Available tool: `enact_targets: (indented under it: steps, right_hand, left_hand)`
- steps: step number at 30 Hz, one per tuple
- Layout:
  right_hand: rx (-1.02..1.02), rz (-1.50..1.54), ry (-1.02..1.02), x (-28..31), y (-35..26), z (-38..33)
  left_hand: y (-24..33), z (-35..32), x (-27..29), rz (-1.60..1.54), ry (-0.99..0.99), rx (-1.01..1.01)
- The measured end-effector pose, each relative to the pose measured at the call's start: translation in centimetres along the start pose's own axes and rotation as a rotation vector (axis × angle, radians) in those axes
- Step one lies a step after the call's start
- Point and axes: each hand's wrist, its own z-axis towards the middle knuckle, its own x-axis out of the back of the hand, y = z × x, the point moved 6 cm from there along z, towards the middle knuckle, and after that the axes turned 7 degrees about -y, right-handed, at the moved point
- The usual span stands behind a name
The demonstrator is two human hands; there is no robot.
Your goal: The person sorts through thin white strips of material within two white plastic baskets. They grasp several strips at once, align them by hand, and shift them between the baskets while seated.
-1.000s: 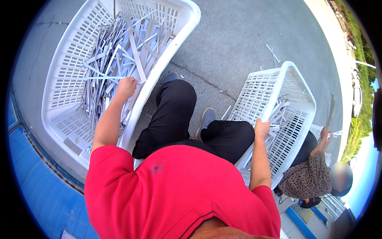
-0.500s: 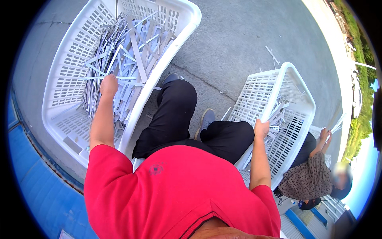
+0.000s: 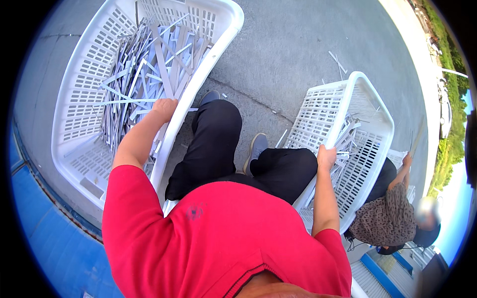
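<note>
A large white plastic basket (image 3: 69,104) at the left holds a heap of thin white and grey strips (image 3: 144,74). Over its right side my left hand (image 3: 165,108) is closed on the end of a thin white strip (image 3: 117,102), which stretches leftward across the heap. My right hand (image 3: 326,158) is closed over the near-left rim of a smaller white basket (image 3: 318,111) at the right. More strips (image 3: 348,136) lie inside that basket. The fingertips of my right hand are partly hidden by the hand itself.
My knees (image 3: 218,129) stand between the baskets. A few loose strips (image 3: 338,62) lie on the concrete floor (image 3: 283,44). At the far right another person (image 3: 385,218) in a patterned top holds a long strip. A blue surface (image 3: 44,228) borders the lower left.
My left hand has moved right toward the large basket's rim, drawing the thin white strip along. My right hand stays in place. The other person's hands have shifted slightly.
</note>
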Motion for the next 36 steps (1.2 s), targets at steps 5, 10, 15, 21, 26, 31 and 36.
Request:
enact_targets:
  steps: [5,10,15,21,26,31,36]
  right_hand:
    - [-0.004,0.047,-0.012,-0.5,0.4,0.2]
    - [-0.006,0.041,0.011,-0.4,0.6,0.6]
    - [-0.018,0.045,-0.002,-0.1,0.2,0.0]
    - [-0.004,0.027,0.003,-0.3,0.4,0.2]
    - [-0.054,-0.003,-0.042,0.1,-0.8,-0.4]
    - [-0.057,-0.014,-0.009,0.1,-0.1,0.2]
    - [-0.053,-0.028,-0.002,0.2,-0.3,0.2]
  left_hand:
    - [-0.1,-0.3,0.9,0.059,-0.084,-0.047]
    - [0.3,-1.5,3.2,0.057,-0.131,-0.060]
    - [-3.4,0.6,-1.1,-0.204,-0.002,0.024]
    - [-24.5,-6.1,7.5,0.012,0.147,0.544]
    - [-26.8,-11.0,16.2,-0.315,0.597,0.549]
    - [-13.9,0.7,8.3,-0.657,0.538,0.341]
    - [-4.8,5.9,-0.6,-0.593,0.252,0.402]
